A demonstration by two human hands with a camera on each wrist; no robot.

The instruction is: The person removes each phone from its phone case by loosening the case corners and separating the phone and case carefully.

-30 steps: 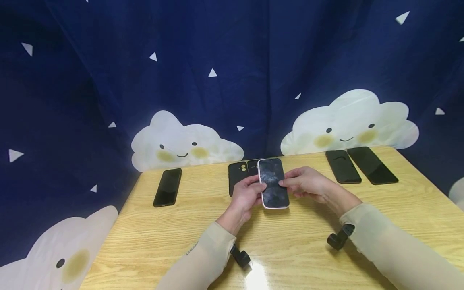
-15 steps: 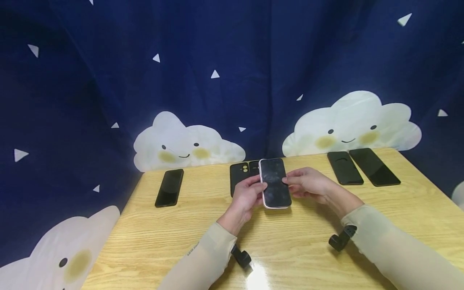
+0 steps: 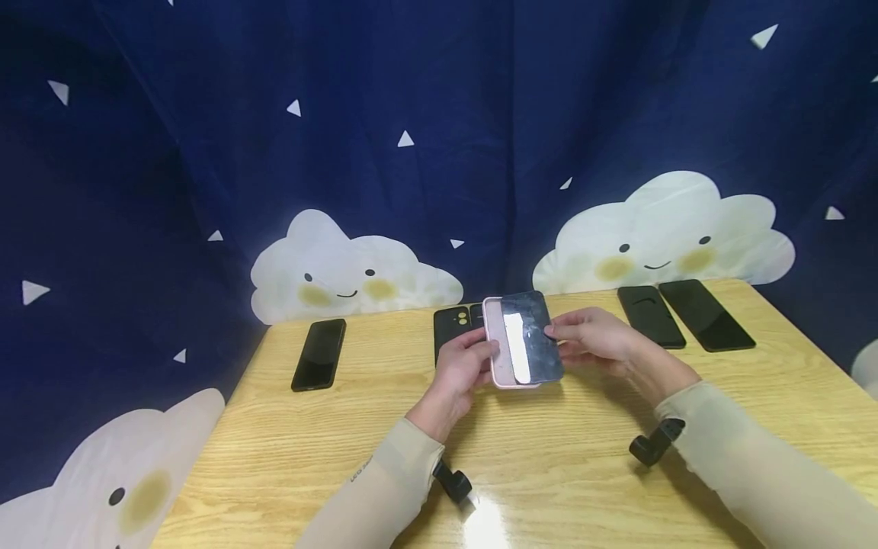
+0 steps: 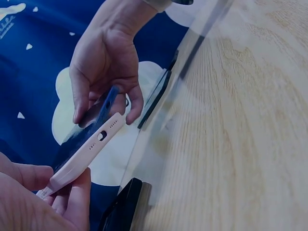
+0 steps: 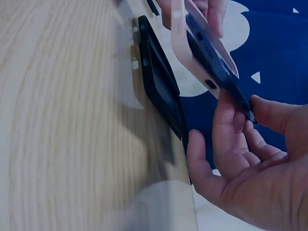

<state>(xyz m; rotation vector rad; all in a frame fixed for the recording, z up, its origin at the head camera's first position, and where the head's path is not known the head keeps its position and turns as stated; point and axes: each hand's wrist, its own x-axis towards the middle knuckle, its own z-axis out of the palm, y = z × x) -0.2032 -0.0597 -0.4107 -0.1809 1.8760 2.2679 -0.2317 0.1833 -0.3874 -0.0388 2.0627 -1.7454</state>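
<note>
A pale pink phone case (image 3: 499, 347) is held up over the table by my left hand (image 3: 461, 367), thumb on its inside edge and fingers behind. A dark blue phone (image 3: 542, 347) lies partly out of the case, shifted toward the right, a bright reflection on its screen. My right hand (image 3: 591, 341) pinches the phone's right edge between thumb and fingers. In the left wrist view the case's bottom edge (image 4: 91, 149) shows its port cutout, with the phone (image 4: 103, 113) tilted away from it. The right wrist view shows the phone's end (image 5: 226, 77) angled out of the case (image 5: 180, 36).
Two black phone cases, one (image 3: 449, 324) partly covered by my left hand, lie behind the held case. A black phone (image 3: 318, 354) rests at the left of the wooden table (image 3: 288, 457). Two dark flat phone-shaped things, a shorter one (image 3: 650, 316) and a longer one (image 3: 706, 315), lie at the right.
The phone lay flush inside the pink case before; now its left side is out and it has slid right with my right hand, showing the case's pink inside. My left hand keeps its hold.
</note>
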